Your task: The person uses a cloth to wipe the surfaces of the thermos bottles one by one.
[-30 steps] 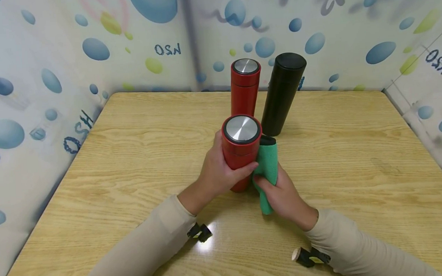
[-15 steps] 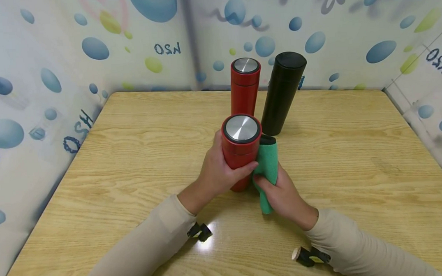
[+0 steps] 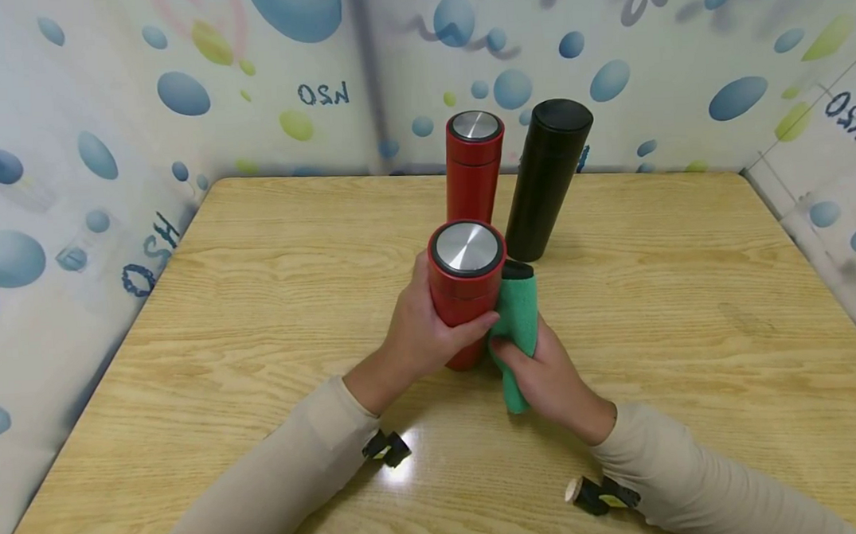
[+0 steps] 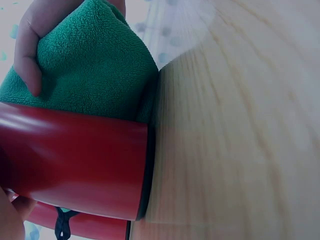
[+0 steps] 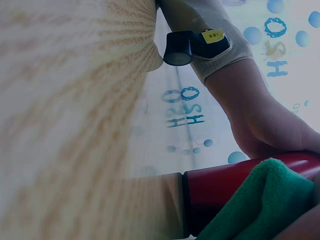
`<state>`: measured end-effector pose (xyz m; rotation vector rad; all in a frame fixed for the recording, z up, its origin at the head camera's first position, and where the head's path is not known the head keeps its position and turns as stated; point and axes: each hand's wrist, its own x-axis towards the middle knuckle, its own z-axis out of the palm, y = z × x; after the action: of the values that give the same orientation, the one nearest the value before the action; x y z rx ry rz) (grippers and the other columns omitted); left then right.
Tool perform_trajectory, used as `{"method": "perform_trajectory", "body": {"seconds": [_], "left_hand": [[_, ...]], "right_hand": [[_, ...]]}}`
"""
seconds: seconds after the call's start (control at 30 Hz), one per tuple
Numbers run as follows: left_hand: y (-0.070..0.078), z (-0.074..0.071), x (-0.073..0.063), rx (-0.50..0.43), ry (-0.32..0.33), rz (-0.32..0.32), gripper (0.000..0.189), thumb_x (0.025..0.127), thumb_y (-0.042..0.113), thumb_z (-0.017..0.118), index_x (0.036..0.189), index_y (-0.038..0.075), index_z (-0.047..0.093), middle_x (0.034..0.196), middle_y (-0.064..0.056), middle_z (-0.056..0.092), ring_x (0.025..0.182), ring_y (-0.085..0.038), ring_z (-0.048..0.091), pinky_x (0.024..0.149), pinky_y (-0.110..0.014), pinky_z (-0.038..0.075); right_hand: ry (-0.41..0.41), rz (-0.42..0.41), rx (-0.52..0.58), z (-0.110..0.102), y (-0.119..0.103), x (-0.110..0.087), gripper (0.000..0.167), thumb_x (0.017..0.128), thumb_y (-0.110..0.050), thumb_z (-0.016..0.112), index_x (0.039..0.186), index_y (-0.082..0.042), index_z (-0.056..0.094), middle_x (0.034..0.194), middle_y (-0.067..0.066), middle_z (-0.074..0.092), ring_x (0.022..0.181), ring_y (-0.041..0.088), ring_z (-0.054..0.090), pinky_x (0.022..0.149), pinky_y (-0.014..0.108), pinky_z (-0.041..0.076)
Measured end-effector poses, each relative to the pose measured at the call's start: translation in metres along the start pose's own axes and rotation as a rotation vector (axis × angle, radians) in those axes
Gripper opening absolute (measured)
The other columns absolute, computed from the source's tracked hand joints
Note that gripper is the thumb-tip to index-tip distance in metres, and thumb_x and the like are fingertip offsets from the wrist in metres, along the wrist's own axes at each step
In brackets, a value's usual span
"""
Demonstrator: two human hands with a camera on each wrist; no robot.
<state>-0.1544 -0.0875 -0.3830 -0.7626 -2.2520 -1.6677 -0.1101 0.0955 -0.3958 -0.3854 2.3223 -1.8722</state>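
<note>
In the head view my left hand [image 3: 420, 331] grips a red thermos flask [image 3: 465, 305] with a brushed silver lid top, its thumb across the front. The flask's black-rimmed base meets the table in the left wrist view. My right hand [image 3: 551, 373] holds a green cloth [image 3: 518, 319], thumb pressed over it, against the flask's right side. A dark patch shows at the cloth's upper end. Behind the gripped flask stands a second red thermos flask [image 3: 474, 169], partly hidden by it. A black flask [image 3: 549, 182] stands to the right of that one.
The wooden table [image 3: 256, 274] runs back to a wall [image 3: 405, 69] printed with blue and green spots. Each sleeve carries a small black wrist camera, one on the left [image 3: 386, 449] and one on the right [image 3: 601, 496]. A black cord loop [image 4: 63, 222] shows near the red flasks.
</note>
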Motion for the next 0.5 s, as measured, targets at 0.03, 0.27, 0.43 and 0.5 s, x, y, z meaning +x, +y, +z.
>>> {"method": "perform_trajectory", "body": {"seconds": [0.03, 0.27, 0.43, 0.5], "left_hand": [[-0.0001, 0.0001, 0.0, 0.0, 0.001, 0.002, 0.085, 0.078, 0.014, 0.084, 0.144, 0.008, 0.031, 0.136, -0.007, 0.057, 0.124, -0.017, 0.056, 0.102, -0.038, 0.053], [-0.0012, -0.0001, 0.0005, -0.002, 0.006, 0.012, 0.085, 0.078, 0.013, 0.084, 0.144, 0.008, 0.031, 0.136, -0.008, 0.057, 0.123, -0.017, 0.056, 0.102, -0.038, 0.053], [-0.002, 0.0002, 0.0006, -0.004, 0.003, 0.012, 0.085, 0.078, 0.014, 0.084, 0.144, 0.008, 0.031, 0.136, -0.008, 0.056, 0.124, -0.017, 0.056, 0.102, -0.038, 0.052], [-0.0019, 0.0002, 0.0005, -0.003, 0.002, 0.008, 0.085, 0.078, 0.014, 0.084, 0.144, 0.008, 0.031, 0.136, -0.008, 0.056, 0.124, -0.017, 0.056, 0.102, -0.038, 0.052]], "right_hand": [[0.0, 0.002, 0.0, 0.0, -0.0002, -0.0001, 0.048, 0.095, 0.001, 0.051, 0.142, -0.004, 0.041, 0.127, 0.01, 0.056, 0.109, 0.021, 0.054, 0.094, 0.023, 0.047], [-0.011, 0.002, 0.0, 0.0, 0.0008, 0.0002, 0.046, 0.096, 0.0, 0.05, 0.141, -0.004, 0.041, 0.123, 0.01, 0.056, 0.106, 0.021, 0.053, 0.092, 0.024, 0.047], [-0.012, -0.013, -0.001, 0.0006, 0.002, 0.0003, 0.045, 0.097, 0.0, 0.05, 0.141, -0.003, 0.041, 0.124, 0.011, 0.056, 0.106, 0.02, 0.053, 0.092, 0.023, 0.047], [-0.009, -0.016, -0.002, 0.0007, 0.0025, 0.0004, 0.045, 0.097, 0.0, 0.05, 0.14, -0.002, 0.042, 0.124, 0.012, 0.057, 0.107, 0.02, 0.054, 0.093, 0.022, 0.047]]}}
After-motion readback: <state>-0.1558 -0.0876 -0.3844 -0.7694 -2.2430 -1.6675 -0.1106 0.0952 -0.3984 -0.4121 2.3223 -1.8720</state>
